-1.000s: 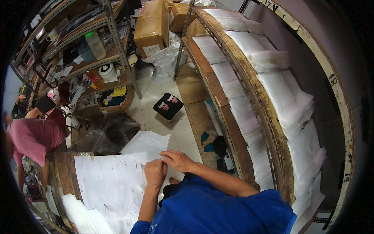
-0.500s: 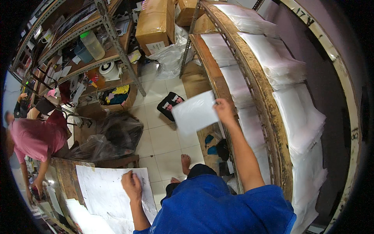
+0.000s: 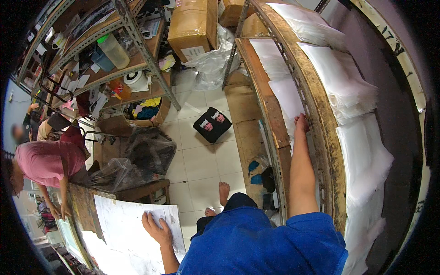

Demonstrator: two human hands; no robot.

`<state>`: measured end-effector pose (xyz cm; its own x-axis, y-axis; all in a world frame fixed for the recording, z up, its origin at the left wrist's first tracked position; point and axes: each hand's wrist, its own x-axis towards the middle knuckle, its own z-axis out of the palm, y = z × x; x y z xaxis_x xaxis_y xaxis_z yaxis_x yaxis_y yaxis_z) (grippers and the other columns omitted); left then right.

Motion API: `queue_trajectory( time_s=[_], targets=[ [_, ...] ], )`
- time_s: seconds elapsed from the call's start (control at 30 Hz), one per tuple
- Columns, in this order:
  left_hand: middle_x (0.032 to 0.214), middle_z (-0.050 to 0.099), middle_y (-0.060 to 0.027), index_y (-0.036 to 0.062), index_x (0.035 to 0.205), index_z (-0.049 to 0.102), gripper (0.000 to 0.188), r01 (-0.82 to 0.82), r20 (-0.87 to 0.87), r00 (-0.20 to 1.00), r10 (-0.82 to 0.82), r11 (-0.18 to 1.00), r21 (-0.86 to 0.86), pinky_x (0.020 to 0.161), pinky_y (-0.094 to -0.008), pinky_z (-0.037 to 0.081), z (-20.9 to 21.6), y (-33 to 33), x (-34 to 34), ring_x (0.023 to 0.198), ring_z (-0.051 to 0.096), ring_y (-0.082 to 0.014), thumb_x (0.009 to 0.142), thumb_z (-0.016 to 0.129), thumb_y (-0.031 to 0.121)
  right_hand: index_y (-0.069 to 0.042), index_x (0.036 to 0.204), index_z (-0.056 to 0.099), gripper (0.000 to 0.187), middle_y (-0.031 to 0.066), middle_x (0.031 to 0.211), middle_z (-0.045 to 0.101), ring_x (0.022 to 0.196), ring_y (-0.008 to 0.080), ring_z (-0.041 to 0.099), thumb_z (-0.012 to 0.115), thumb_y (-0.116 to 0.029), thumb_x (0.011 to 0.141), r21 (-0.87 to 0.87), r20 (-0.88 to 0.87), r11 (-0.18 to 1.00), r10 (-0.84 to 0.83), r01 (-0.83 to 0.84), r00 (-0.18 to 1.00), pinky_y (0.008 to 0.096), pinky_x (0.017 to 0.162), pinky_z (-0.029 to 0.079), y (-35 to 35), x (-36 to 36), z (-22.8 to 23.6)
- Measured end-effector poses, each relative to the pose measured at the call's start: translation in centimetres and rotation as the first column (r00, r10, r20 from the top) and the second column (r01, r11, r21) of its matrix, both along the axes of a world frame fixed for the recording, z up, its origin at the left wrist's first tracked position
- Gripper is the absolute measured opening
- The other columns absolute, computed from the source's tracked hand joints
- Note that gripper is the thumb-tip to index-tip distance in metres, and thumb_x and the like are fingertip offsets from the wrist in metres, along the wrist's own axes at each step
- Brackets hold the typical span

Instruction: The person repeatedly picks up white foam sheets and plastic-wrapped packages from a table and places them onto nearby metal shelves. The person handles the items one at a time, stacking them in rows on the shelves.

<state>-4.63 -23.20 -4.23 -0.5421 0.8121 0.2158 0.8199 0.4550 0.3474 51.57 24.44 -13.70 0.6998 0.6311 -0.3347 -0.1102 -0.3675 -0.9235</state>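
Observation:
My right hand reaches into the lower level of the rack at right. Its fingers are pinched at the near edge of a white sheet, which lies among stacks of similar sheets. The rack's upright partly overlaps that spot. My left hand rests with fingers spread on a large white paper, smudged with dark marks, on the wooden table. Nothing is gripped in it.
Stacked translucent sheets fill the rack's upper shelf. A black folded cloth with two printed pictures lies on the tiled floor. A person in pink bends over a frame at left. Cardboard boxes stand ahead.
My right hand has carried the white sheet from above the floor rightward into the rack. My left hand has come down flat, fingers spread, on the paper. The view has shifted slightly.

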Motion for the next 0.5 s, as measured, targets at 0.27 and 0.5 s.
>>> queue_trajectory(
  time_s=[0.27,0.5],
  targets=[
    [0.135,0.045,-0.0268,-0.0065,0.124,0.05,0.046,-0.018,0.016,1.0,0.018,0.999,0.028,0.107,-0.0509,0.031,0.5,0.2,0.6,0.124,0.042,-0.0442,0.082,0.056,0.011,-0.007,0.1,0.065,0.037,0.0056,0.083,0.067,0.068,0.0132,0.064,0.054,-0.042,0.094,-0.046,0.055,0.997,-0.063,0.065,0.997,0.0251,0.06,0.051,2.2,4.2,-4.8],
    [0.134,0.045,-0.0273,-0.0059,0.121,0.051,0.045,-0.045,-0.006,0.999,0.046,0.999,0.011,0.106,-0.0509,0.032,1.1,0.0,0.8,0.124,0.042,-0.0447,0.08,0.059,0.01,-0.003,0.111,0.062,0.035,0.0095,0.089,0.067,0.069,0.017,0.066,0.058,-0.033,0.093,-0.091,0.074,0.995,-0.039,0.046,0.996,0.0259,0.054,0.051,-0.6,-0.3,-0.8]
  ],
)
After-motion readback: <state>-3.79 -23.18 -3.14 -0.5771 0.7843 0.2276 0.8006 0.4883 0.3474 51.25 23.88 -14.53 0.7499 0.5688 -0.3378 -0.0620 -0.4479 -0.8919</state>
